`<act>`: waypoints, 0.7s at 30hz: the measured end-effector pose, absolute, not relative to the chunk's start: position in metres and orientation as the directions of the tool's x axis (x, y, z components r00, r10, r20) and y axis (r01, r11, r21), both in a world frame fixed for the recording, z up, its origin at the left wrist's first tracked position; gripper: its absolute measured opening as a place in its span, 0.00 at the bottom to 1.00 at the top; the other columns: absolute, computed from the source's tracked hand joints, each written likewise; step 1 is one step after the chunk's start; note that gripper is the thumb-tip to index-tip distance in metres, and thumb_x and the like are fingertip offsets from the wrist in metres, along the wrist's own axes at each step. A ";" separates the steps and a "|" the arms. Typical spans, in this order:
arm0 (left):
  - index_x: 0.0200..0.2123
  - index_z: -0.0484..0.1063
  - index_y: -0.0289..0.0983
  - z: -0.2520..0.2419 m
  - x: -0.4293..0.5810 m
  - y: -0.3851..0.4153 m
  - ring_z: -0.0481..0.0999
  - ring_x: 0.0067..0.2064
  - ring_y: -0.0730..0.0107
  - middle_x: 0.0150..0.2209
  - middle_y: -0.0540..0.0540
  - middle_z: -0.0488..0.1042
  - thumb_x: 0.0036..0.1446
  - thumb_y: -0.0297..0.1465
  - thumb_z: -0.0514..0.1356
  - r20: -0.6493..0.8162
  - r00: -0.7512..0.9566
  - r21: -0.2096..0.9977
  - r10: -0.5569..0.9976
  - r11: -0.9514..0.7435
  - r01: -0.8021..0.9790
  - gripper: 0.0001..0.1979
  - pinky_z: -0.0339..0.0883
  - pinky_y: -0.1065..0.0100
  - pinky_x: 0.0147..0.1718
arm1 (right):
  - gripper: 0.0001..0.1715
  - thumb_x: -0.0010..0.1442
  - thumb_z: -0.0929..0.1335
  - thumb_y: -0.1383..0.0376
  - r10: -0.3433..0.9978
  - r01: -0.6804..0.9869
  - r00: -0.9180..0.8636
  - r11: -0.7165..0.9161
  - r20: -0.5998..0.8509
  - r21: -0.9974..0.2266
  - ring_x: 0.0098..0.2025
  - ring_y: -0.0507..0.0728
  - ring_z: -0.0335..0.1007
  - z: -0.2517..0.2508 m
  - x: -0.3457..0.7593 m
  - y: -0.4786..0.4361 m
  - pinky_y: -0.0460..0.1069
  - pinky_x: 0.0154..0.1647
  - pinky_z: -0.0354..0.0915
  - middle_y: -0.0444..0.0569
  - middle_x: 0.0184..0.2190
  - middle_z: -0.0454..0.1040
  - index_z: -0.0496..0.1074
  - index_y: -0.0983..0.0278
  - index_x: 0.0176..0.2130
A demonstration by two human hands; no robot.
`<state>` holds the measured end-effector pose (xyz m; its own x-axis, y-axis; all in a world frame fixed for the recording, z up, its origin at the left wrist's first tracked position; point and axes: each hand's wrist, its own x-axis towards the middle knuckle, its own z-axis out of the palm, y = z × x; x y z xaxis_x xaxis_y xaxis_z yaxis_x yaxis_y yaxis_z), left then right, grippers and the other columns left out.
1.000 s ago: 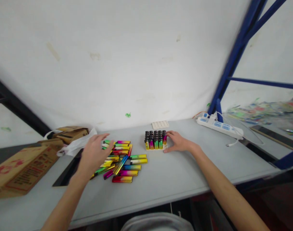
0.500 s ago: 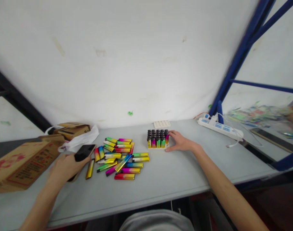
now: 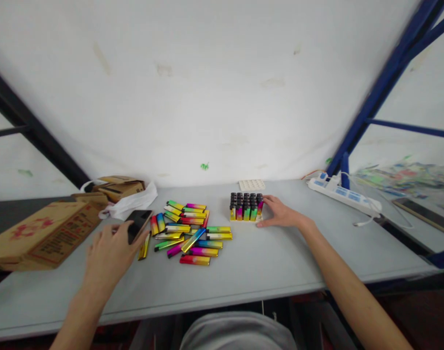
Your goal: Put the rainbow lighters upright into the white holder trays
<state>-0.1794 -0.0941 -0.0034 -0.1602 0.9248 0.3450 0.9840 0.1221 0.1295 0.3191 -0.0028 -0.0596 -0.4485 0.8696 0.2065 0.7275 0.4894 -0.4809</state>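
Note:
My left hand (image 3: 111, 248) is closed around a black phone (image 3: 139, 225), which is tilted above the table on the left. Just right of it, several shiny multicoloured lighters (image 3: 195, 240) lie in a loose heap. Further right, more lighters (image 3: 246, 206) stand upright in tight rows, black tops up, in a white tray (image 3: 260, 218). My right hand (image 3: 280, 212) grips the right end of this tray, thumb at the front corner and fingers by the end lighters. The fingers' far side is hidden.
Cardboard boxes (image 3: 49, 233) and a white plastic bag (image 3: 134, 201) occupy the left side. Behind the upright lighters lies a white holed tray (image 3: 251, 184). A white power strip (image 3: 344, 195) with cables, blue frame bars (image 3: 375, 90) and another phone (image 3: 426, 215) are at right.
The phone in my left hand has tipped up and its wrist has turned. My right hand stays at the lighter tray. The whole view has shifted slightly; a hand at far right has left view.

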 end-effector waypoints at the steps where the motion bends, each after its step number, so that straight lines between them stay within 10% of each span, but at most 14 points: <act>1: 0.55 0.71 0.33 -0.005 -0.173 -0.100 0.74 0.52 0.31 0.48 0.29 0.75 0.64 0.49 0.48 0.321 -0.136 0.082 0.937 0.116 0.990 0.30 0.68 0.45 0.46 | 0.58 0.46 0.78 0.37 0.869 0.728 -0.448 0.492 0.211 -0.477 0.66 0.73 0.61 -0.060 0.320 -0.003 0.68 0.68 0.58 0.64 0.63 0.66 0.66 0.64 0.64; 6: 0.58 0.71 0.30 -0.020 -0.159 -0.108 0.80 0.46 0.43 0.46 0.30 0.78 0.68 0.38 0.44 0.202 -0.099 0.010 0.974 0.099 0.995 0.26 0.71 0.52 0.44 | 0.60 0.46 0.77 0.37 0.869 0.740 -0.449 0.493 0.210 -0.457 0.67 0.74 0.60 -0.064 0.321 -0.001 0.68 0.69 0.57 0.65 0.64 0.65 0.65 0.66 0.66; 11: 0.56 0.72 0.34 -0.020 -0.159 -0.103 0.78 0.47 0.47 0.47 0.33 0.76 0.65 0.36 0.47 0.413 -0.124 0.136 0.902 0.074 0.988 0.23 0.70 0.53 0.46 | 0.60 0.46 0.77 0.36 0.873 0.739 -0.442 0.486 0.208 -0.467 0.66 0.75 0.61 -0.062 0.321 -0.001 0.70 0.69 0.57 0.65 0.64 0.66 0.66 0.65 0.65; 16: 0.49 0.70 0.38 0.008 -0.103 -0.096 0.76 0.37 0.58 0.38 0.42 0.76 0.63 0.40 0.53 0.485 -0.132 0.534 0.864 -0.173 0.827 0.16 0.70 0.62 0.37 | 0.61 0.46 0.76 0.35 0.882 0.758 -0.431 0.469 0.191 -0.453 0.67 0.76 0.60 -0.067 0.323 -0.001 0.69 0.69 0.57 0.66 0.64 0.64 0.65 0.66 0.66; 21: 0.43 0.66 0.40 0.032 -0.013 -0.075 0.60 0.22 0.76 0.23 0.57 0.61 0.65 0.44 0.55 0.194 0.177 0.974 0.965 -0.211 0.083 0.14 0.53 0.75 0.22 | 0.59 0.48 0.76 0.36 0.868 0.736 -0.445 0.495 0.220 -0.462 0.65 0.74 0.62 -0.071 0.325 0.002 0.69 0.67 0.60 0.62 0.65 0.65 0.63 0.61 0.67</act>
